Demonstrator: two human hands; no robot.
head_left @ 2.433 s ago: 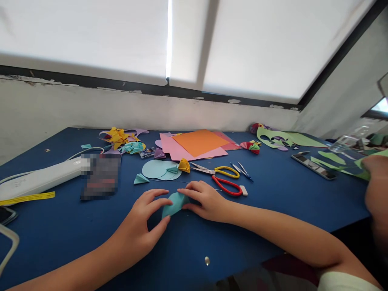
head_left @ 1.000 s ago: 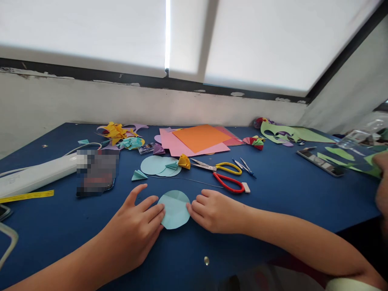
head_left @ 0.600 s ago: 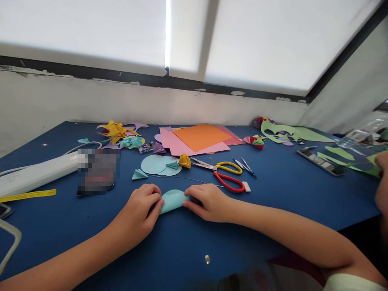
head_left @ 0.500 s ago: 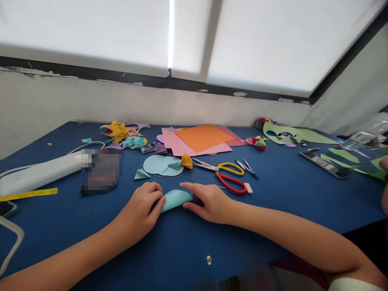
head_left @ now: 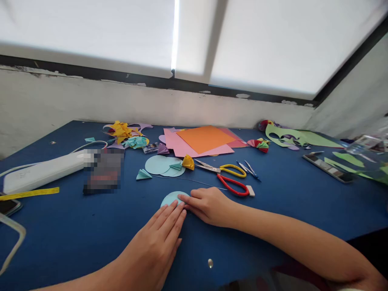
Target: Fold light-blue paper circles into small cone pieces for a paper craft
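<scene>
where hands (head_left: 154,244) (head_left: 214,206) lie close, left flat, right's grip unclear, blue paper (head_left: 170,197) beneath both

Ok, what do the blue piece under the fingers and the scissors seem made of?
Blue piece: probably matte paper, being thin without gloss.
Scissors: faintly shiny grey blades suggest metal; the evenly red and yellow handles may be plastic or rubber.

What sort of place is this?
Probably an indoor craft workspace: scissors, overlapping light-blue paper circles and stacked coloured sheets lie on a blue table.
</scene>
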